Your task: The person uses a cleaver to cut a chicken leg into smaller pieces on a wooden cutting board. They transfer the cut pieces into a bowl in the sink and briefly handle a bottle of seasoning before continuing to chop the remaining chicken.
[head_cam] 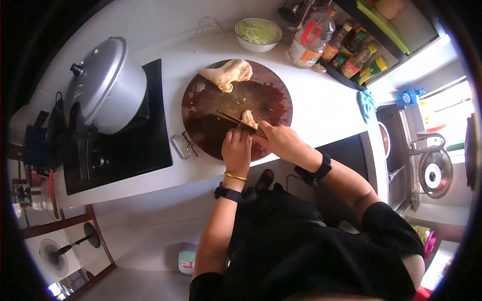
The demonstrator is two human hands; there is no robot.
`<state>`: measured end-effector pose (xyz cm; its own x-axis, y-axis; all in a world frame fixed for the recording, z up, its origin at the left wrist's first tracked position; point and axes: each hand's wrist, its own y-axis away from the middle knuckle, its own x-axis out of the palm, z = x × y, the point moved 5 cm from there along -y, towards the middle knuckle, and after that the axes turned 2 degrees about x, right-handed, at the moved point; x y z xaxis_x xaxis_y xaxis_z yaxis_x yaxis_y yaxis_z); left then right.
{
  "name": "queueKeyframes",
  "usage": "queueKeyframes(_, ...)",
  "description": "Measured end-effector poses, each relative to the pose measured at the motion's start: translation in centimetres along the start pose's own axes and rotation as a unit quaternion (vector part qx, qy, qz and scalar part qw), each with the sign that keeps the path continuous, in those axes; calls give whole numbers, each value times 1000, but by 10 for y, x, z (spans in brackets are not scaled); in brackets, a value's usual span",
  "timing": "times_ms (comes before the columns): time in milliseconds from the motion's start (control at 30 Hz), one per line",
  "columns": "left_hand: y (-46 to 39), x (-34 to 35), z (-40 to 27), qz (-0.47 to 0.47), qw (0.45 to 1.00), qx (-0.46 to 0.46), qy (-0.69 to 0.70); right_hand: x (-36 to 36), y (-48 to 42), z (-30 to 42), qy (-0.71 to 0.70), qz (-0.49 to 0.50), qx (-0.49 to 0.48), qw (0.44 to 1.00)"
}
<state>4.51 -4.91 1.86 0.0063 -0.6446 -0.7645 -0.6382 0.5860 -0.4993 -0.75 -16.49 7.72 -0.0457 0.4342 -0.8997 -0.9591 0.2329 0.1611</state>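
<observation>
My right hand (281,141) grips the handle of a kitchen knife (234,118), whose dark, narrow-looking blade points to the upper left. Just beyond the blade lies a small pale piece of poultry meat (247,117). My left hand (238,145) is bent over the near side of the blade, fingertips close to it; whether they pinch any meat is hidden. Beneath both hands is a round, dark wooden chopping board (273,90), wet and stained in places. A larger piece of skin-on poultry (231,73) rests at its far edge, and small scraps dot the middle.
A lidded aluminium pressure cooker (113,90) stands on the black cooktop (156,150) at left. A metal clamp-like piece (182,146) lies beside the board. Behind it are a bowl of green shreds (259,34), a large oil bottle (310,41) and several sauce bottles (354,60).
</observation>
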Motion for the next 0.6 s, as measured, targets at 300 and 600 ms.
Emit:
queueKeyframes(300,2,1,4,-8,998,-8,60,9,11,2,-39,7,37,999)
queueKeyframes(600,5,1,7,-45,998,-34,5,-10,18,-13,2,60,9,998)
